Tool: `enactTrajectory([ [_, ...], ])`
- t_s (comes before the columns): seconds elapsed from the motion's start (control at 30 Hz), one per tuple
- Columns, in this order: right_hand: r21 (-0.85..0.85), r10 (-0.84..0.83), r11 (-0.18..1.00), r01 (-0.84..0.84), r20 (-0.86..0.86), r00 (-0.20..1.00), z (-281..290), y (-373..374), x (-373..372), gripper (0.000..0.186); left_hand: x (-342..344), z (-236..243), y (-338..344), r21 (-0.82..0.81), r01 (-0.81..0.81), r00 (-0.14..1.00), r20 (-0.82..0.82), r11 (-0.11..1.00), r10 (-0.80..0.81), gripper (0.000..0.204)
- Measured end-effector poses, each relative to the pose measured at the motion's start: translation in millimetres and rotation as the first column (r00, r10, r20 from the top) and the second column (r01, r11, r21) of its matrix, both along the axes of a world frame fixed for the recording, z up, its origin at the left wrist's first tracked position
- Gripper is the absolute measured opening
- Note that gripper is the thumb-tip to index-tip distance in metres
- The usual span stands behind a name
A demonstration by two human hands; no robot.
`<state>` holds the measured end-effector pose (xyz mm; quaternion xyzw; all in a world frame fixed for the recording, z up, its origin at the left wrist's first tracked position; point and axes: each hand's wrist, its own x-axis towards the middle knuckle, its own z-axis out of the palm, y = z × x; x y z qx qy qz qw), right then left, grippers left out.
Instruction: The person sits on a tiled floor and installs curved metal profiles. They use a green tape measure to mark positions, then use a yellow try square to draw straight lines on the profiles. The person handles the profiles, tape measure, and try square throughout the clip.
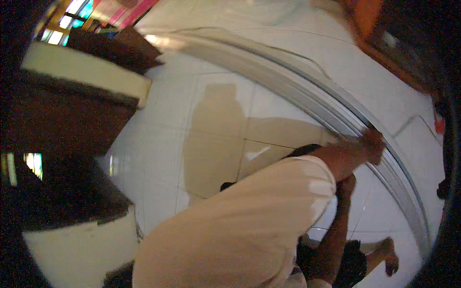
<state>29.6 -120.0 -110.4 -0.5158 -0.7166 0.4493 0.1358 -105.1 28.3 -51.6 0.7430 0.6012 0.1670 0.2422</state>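
Long grey metal rails (288,96) lie side by side on the white tiled floor, curving across the view from upper left to lower right. My left arm, in a loose beige sleeve, stretches to the right. At its end my left hand (373,145) is closed over the rails, its fingers dark and somewhat blurred. My right hand (346,185) is just below my left forearm and near the rails. The forearm partly covers it, so its fingers and anything in them cannot be made out.
A bare foot (390,257) rests on the tiles at the lower right. Dark brown furniture with cream edges (86,72) stands on the left. A thin cord (312,60) runs beyond the rails. Wooden furniture (398,62) is at the upper right. My shadow falls across the floor (211,129).
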Motion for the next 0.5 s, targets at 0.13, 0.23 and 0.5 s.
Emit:
enactTrajectory([
  [0.13,0.183,0.379,0.879,-0.441,0.293,0.878,62,3,55,0.023,-5,7,-11,0.036,-0.096,0.995,-0.031,0.995,0.097,0.052],
  [0.23,-0.306,0.492,0.866,-0.395,0.666,0.561,96,1,79,0.024,1,5,-12,0.088,-0.144,0.976,-0.154,0.986,0.156,0.049],
  [0.5,-0.005,0.194,0.951,-0.309,0.789,0.583,142,-41,133,0.022,44,-84,64,-0.027,-0.509,0.837,0.217,0.86,0.502,0.074],
])
